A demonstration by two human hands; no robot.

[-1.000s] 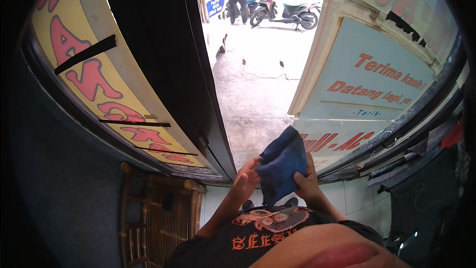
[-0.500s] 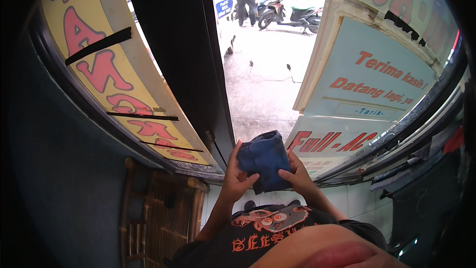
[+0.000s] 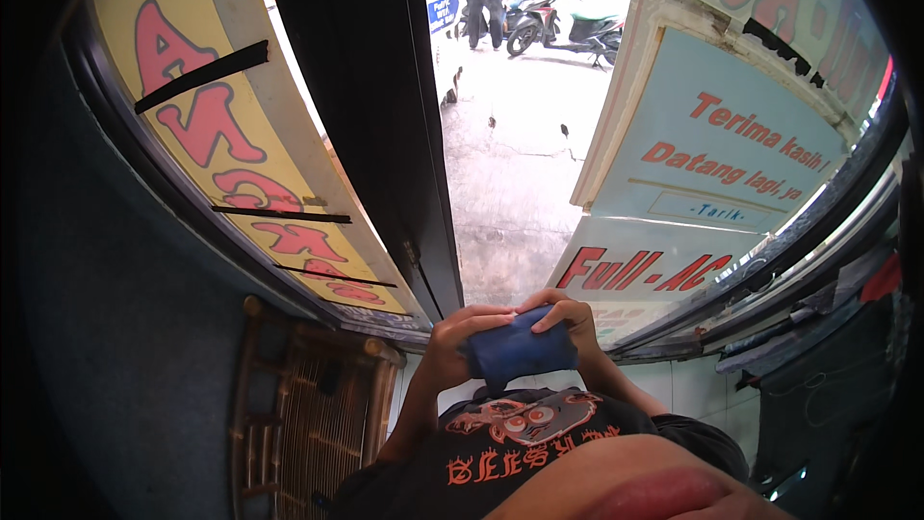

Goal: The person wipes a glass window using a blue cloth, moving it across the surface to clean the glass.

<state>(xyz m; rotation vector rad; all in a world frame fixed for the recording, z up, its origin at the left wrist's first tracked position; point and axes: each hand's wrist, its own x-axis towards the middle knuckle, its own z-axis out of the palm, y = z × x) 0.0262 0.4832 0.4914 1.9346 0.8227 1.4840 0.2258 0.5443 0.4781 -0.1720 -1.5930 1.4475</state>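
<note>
A folded dark blue cloth (image 3: 518, 351) is held in front of my chest, bunched into a thick wad. My left hand (image 3: 454, 339) grips its left end, fingers curled over the top. My right hand (image 3: 566, 316) holds its right end, fingers lying across the upper edge. Both hands sit just above my black shirt with an orange print (image 3: 515, 443). Beyond the hands is an open doorway onto grey pavement (image 3: 510, 173).
A dark door leaf (image 3: 371, 106) stands open on the left, a glass door with a pale blue sign (image 3: 731, 154) on the right. A rattan shelf (image 3: 298, 414) stands at lower left. Outside, people stand by a parked motorbike (image 3: 558, 24).
The cloth was spread taller between my hands a second ago; it is now folded down into a compact wad and held lower, closer to my chest.
</note>
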